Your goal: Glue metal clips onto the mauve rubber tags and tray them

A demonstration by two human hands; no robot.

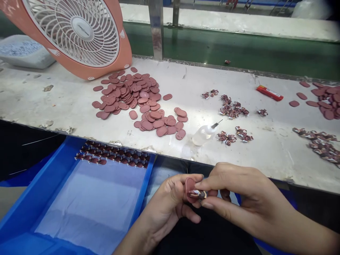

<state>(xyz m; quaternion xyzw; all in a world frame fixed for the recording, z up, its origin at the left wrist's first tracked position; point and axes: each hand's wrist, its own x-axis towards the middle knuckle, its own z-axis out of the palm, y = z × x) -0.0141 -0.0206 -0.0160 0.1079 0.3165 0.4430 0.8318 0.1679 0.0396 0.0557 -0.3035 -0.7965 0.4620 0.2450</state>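
Observation:
In front of the bench edge, my left hand (170,202) is closed on a reddish-brown oval base (189,185), pinched between thumb and fingers. My right hand (239,198) grips a small painted figurine (199,194) between thumb and fingertips. The figurine lies against the base; whether the two are joined I cannot tell. On the bench beyond is a pile of similar oval bases (132,92). Right of it lie loose figurines (232,109). A clear squeeze bottle with a needle tip (203,135) rests on its side near the bench edge.
A blue tray (148,177) at lower left holds rows of figurines on bases (114,154). An orange fan (82,32) stands at the back left beside a white tub (26,53). More bases (329,99), figurines (321,143) and a red packet (269,93) lie rightward. A metal post (156,32) rises behind.

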